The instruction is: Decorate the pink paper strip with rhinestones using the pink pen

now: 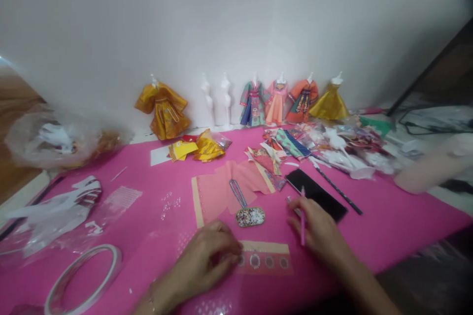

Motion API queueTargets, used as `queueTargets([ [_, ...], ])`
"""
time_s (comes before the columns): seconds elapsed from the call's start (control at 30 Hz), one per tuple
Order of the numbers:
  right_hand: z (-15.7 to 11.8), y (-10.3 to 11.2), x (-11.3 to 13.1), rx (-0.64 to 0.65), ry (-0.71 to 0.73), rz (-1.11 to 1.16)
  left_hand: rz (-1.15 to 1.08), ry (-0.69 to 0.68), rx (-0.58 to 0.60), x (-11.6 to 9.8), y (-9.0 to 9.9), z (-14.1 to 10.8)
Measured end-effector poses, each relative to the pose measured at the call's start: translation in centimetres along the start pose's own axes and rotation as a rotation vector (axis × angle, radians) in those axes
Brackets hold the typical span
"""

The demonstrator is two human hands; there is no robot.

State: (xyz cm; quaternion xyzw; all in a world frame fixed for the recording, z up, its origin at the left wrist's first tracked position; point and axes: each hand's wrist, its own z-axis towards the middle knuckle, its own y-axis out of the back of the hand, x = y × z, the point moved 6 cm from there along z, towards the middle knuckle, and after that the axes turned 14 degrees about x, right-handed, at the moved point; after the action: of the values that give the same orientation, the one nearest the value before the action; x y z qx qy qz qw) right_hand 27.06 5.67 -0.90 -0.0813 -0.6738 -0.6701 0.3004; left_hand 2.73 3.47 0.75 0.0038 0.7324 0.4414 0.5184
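A pink pen (303, 221) stands nearly upright in my right hand (314, 224), gripped between thumb and fingers beside the phone. In front of me lies a flat pink strip (264, 258) with a cream edge and a row of round grey motifs, one ringed in white beads. My left hand (210, 256) has its fingers curled together on the strip's left end. Just beyond the strip sits a small oval tray of beads (250, 216). Behind that, a pink doll garment (214, 189) is spread flat with a beaded grey trim (237, 193) on it.
Dressed doll mannequins (253, 103) and two bare white ones (226, 98) line the wall. A black phone (318, 194) lies at right, near fabric scraps (291, 142) and plastic bags. A tape roll (114, 261) and plastic packaging (62, 216) are at left.
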Motion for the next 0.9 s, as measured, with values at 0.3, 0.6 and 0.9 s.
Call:
queueTargets([
  [0.3, -3.6, 2.1, -1.0, -0.015, 0.005, -0.047, 0.247, 0.06, 0.013, 0.6, 0.2, 0.0],
  [0.6, -1.0, -0.1, 2.0, 0.087, 0.215, -0.151, 0.225, 0.105, -0.089, 1.8, 0.4, -0.3],
  [0.9, 2.0, -1.5, 3.8, 0.273, 0.293, -0.287, 0.222, 0.113, -0.11, 1.9, 0.5, -0.1],
])
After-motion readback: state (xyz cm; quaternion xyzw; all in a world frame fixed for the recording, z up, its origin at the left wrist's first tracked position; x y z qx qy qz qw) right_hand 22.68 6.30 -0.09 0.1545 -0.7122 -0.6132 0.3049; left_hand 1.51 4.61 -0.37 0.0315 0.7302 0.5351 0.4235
